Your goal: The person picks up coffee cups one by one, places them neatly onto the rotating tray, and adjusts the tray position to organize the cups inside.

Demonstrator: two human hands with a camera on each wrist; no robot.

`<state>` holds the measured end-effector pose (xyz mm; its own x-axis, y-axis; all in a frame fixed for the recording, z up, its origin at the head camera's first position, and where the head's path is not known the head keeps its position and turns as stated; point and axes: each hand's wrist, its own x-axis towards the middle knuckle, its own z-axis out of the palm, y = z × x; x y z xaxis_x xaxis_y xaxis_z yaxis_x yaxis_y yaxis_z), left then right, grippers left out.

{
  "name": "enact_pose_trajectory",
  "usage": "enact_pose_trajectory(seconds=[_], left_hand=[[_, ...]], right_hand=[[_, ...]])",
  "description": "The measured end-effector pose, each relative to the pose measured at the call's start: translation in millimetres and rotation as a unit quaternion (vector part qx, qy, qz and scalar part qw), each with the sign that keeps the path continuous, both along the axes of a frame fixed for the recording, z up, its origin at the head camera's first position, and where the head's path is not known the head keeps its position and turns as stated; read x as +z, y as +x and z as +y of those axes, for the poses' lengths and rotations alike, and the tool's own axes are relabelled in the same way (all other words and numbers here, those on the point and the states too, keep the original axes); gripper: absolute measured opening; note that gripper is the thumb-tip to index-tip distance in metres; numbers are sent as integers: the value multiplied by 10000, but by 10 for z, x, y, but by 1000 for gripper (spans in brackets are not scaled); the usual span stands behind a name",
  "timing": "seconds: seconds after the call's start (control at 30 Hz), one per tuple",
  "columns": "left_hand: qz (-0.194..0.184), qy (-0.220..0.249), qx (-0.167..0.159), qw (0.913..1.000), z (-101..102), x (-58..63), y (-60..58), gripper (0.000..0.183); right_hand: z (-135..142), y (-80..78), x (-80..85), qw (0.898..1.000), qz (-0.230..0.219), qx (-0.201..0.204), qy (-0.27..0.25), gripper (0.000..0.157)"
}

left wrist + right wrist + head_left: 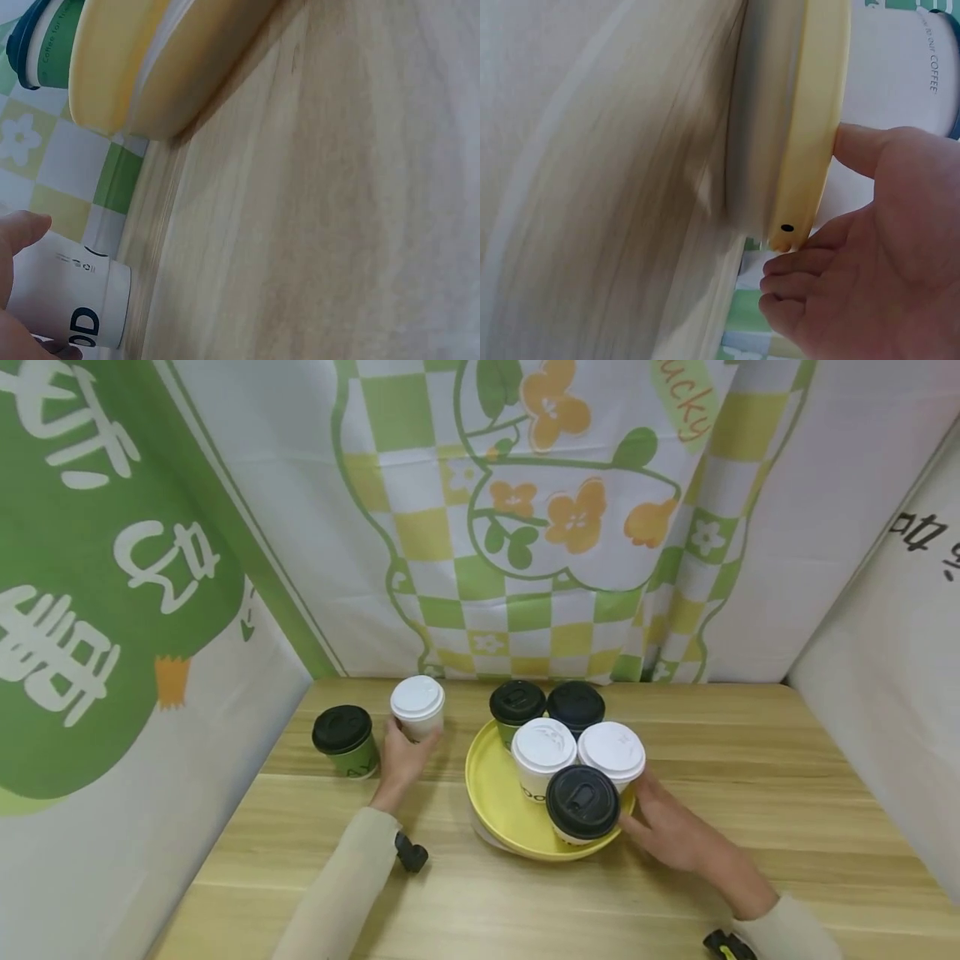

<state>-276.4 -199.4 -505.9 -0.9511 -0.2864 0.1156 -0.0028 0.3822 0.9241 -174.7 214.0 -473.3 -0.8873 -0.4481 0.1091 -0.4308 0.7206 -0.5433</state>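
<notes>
My left hand (403, 758) grips a white paper coffee cup (417, 702) with a white lid at the back left, thumb and fingers on either side of its body (60, 292). Just left of that hand stands a green paper cup (352, 753) with a black lid. A round yellow tray (491, 793) carries several lidded cups. My right hand (671, 827) is at the tray's right edge, its thumb (862, 146) at the rim beside a black-lidded cup (583, 802) and its loosely bent fingers by the outer edge. A white-lidded cup (612, 752) sits close to those fingers.
On the tray's far side are a green cup (517, 702) and another black-lidded cup (576, 706), with a white-lidded cup (543, 752) near the middle. The wooden table (750, 777) meets a checked cloth (525, 610) at the back and printed fabric at both sides.
</notes>
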Motion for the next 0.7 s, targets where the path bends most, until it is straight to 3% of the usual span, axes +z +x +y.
enact_pose_trajectory(seconds=[0.3, 0.7], left_hand=[[-72, -77, 265, 9996, -19, -44, -93, 91], [7, -104, -81, 9999, -36, -16, -51, 91]], right_hand=[[74, 67, 60, 9989, -457, -72, 77, 101], [359, -343, 62, 9972, -645, 370, -11, 123]])
